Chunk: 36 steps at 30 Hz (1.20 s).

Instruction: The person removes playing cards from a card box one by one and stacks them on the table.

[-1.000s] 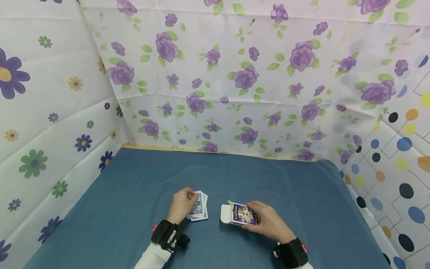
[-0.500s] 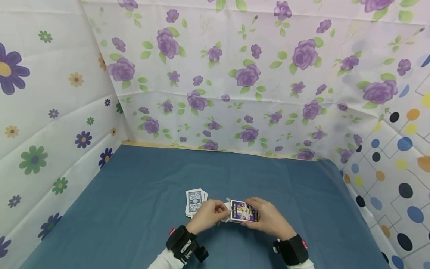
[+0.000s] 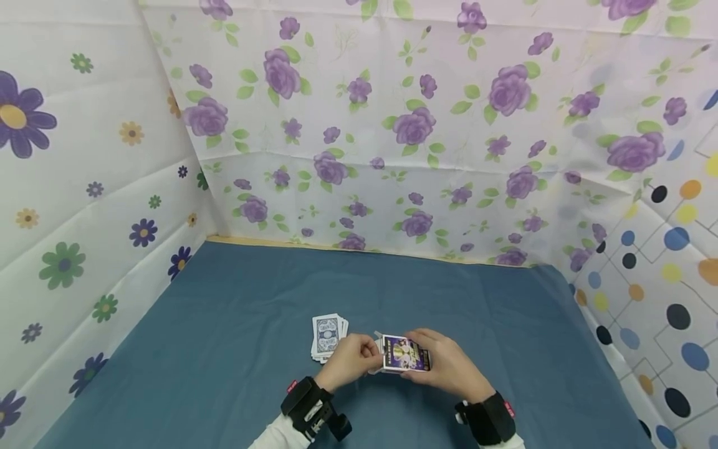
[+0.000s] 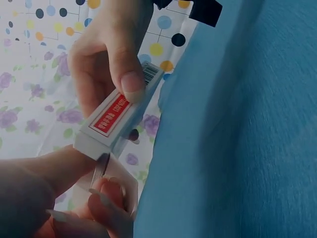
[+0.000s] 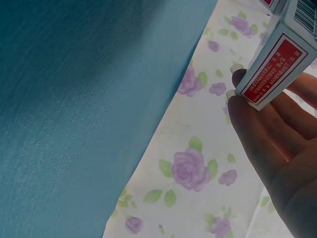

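My right hand (image 3: 443, 365) holds a small playing card box (image 3: 405, 354) by its right end, thumb on one side and fingers on the other. The box has a purple picture on its broad face. Red printed panels show on its narrow sides in both wrist views. At the box's open left end, my left hand (image 3: 352, 358) pinches a thin playing card (image 4: 100, 167) at the mouth, beside the white flap (image 4: 126, 181). Its fingertips partly cover the card. Left of the box lies a loose stack of playing cards (image 3: 327, 335), blue patterned back up, just beyond my left hand.
A blue cloth (image 3: 235, 349) covers the table. Floral sheets (image 3: 359, 125) hang behind it and to the left, with a dotted sheet (image 3: 662, 299) on the right. Black wrist cameras (image 3: 314, 408) are strapped to both wrists.
My left hand has moved right from the card stack to the box's open end, uncovering the stack's top card. The right hand keeps the box in nearly the same place.
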Available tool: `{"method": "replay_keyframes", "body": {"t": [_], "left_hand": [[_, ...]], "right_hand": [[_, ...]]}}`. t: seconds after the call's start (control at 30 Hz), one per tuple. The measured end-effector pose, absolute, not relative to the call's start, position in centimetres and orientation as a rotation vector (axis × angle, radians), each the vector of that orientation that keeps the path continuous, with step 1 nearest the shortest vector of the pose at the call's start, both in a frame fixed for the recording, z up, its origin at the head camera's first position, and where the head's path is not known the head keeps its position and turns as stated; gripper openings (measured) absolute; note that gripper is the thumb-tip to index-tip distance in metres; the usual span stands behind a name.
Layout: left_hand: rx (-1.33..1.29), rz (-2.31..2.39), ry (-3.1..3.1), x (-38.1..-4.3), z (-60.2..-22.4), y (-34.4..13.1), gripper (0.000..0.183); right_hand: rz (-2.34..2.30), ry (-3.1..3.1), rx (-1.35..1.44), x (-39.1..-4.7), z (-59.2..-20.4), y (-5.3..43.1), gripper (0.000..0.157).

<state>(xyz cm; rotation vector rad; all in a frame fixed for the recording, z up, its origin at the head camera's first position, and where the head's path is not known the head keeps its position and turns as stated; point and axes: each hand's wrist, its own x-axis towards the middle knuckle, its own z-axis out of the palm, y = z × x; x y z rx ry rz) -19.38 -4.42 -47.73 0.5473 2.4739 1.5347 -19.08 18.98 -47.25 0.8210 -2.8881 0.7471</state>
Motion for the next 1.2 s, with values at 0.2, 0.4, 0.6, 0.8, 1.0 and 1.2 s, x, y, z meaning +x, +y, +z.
{"method": "replay_keyframes", "body": {"t": [0.2, 0.4, 0.6, 0.8, 1.0, 1.2], "left_hand": [[0.478, 1.557, 2.408, -19.4, -47.7, -4.1, 0.015], [0.418, 1.649, 2.274, -19.6, -48.3, -4.4, 0.018], [0.393, 1.666, 2.198, -19.9, -48.5, -4.9, 0.022], [0.357, 1.689, 2.16, -20.0, -48.4, -5.5, 0.027], [0.344, 1.741, 2.164, -20.4, -48.7, -6.2, 0.024], [0.354, 1.791, 2.165, -20.2, -48.5, -7.1, 0.02]], "right_hand": [[0.743, -2.893, 0.817, -18.8, -47.2, 19.2, 0.067], [0.751, -2.907, 0.815, -18.7, -47.2, 19.3, 0.068], [0.741, -2.912, 0.808, -18.9, -47.4, 19.4, 0.07], [0.727, -2.885, 0.818, -19.2, -47.7, 19.5, 0.069], [0.703, -2.901, 0.792, -19.5, -47.7, 19.5, 0.067], [0.691, -2.904, 0.779, -19.5, -47.9, 19.5, 0.069]]}}
